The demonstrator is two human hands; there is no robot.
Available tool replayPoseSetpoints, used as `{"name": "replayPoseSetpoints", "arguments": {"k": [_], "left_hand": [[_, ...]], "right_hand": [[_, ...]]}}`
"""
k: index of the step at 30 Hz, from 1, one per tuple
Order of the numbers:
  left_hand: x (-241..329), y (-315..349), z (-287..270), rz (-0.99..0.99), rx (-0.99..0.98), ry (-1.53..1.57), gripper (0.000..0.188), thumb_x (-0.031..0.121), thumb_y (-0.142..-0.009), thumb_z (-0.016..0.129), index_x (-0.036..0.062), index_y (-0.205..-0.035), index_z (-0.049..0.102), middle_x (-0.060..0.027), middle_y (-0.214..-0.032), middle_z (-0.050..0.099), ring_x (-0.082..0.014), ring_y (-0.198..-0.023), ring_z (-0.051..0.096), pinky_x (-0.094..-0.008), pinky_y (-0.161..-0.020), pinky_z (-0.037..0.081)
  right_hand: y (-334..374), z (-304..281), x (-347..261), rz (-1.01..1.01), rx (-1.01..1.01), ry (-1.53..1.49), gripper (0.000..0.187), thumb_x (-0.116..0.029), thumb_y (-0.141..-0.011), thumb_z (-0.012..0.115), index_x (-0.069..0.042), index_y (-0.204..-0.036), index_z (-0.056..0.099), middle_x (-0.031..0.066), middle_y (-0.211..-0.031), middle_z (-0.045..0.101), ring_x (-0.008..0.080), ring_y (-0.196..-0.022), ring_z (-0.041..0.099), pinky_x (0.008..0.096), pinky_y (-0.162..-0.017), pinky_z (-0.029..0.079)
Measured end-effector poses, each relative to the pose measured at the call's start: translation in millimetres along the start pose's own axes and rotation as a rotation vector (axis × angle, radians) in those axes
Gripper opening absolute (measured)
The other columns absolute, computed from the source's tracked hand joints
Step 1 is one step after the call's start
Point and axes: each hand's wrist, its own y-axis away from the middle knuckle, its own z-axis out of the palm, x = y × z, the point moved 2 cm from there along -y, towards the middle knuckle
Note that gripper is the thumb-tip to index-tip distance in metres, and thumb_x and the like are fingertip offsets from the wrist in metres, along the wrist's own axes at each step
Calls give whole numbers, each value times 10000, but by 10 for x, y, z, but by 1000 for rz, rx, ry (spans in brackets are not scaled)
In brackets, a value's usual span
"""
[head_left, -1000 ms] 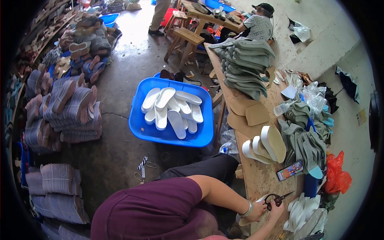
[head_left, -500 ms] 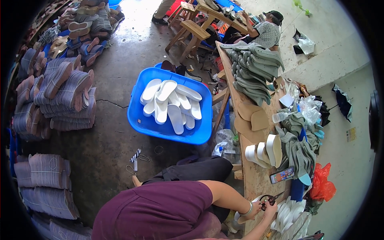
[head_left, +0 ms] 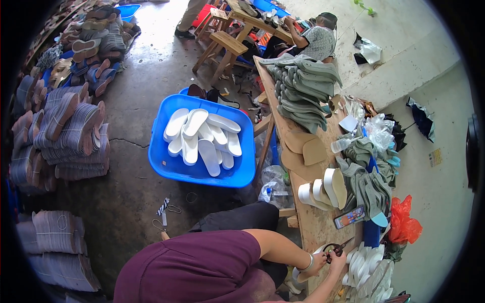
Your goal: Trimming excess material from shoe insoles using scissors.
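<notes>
My left hand [head_left: 317,263], with a bangle at its wrist, is closed over the bench edge around a white shoe sole [head_left: 297,274] that it partly hides. Against it, my right hand [head_left: 337,259] has its fingers closed at the handles of dark-handled scissors [head_left: 346,243], whose blades point away to the upper right. The two hands nearly touch, so their exact finger grips are partly hidden. Beside my right hand lies a pile of white soles [head_left: 359,263]. Farther up the wooden bench [head_left: 318,227], several thick white soles [head_left: 333,188] stand leaning together near a phone [head_left: 349,217].
A blue tub [head_left: 202,178] of white soles [head_left: 208,156] stands on the floor left of the bench. Grey soles [head_left: 303,91] and tan sheets [head_left: 314,151] lie farther along it. Bundled soles [head_left: 58,232] line the left side. Another person [head_left: 318,43] sits at the far bench.
The whole view has shifted, so most of the scene sits farther left in it. My hands stay together at the scissors, with little visible change in their grip.
</notes>
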Motion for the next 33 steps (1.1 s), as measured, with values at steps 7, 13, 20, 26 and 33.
{"name": "replayPoseSetpoints", "arguments": {"k": [7,13,20,26,33], "left_hand": [[-55,-9,69,21,85,56,532,498,-847,559,20,-1048,678,-90,-1164,595,-223,-1157,450,-403,-943,313],[-58,-38,123,20,129,41,520,499,-831,579,27,-1020,687,-85,-1134,604,-224,-1128,464,-409,-938,317],[-22,-7,115,67,158,12,501,505,-856,532,43,-881,724,-90,-1102,610,-245,-1115,464,-422,-941,317],[-51,4,122,30,154,57,504,502,-841,554,30,-940,700,-82,-1059,609,-219,-1096,471,-388,-930,328],[-53,13,126,48,207,37,518,508,-827,567,18,-935,695,-69,-1016,611,-215,-1050,487,-383,-911,337]], "right_hand": [[28,31,-77,-24,10,6,136,76,-781,649,26,-884,575,62,-755,625,162,-638,659,268,-554,511],[56,77,-199,4,-7,-42,142,71,-788,641,24,-905,578,55,-774,618,168,-649,662,274,-552,512],[-33,-54,31,-20,-10,11,139,51,-804,641,8,-912,564,58,-769,630,162,-649,661,267,-545,509],[98,67,-166,-6,47,16,108,45,-780,671,22,-860,603,50,-727,632,124,-632,627,257,-541,485],[115,63,-152,-3,25,-5,109,49,-813,633,11,-907,592,41,-789,625,129,-661,622,267,-566,493]]}}
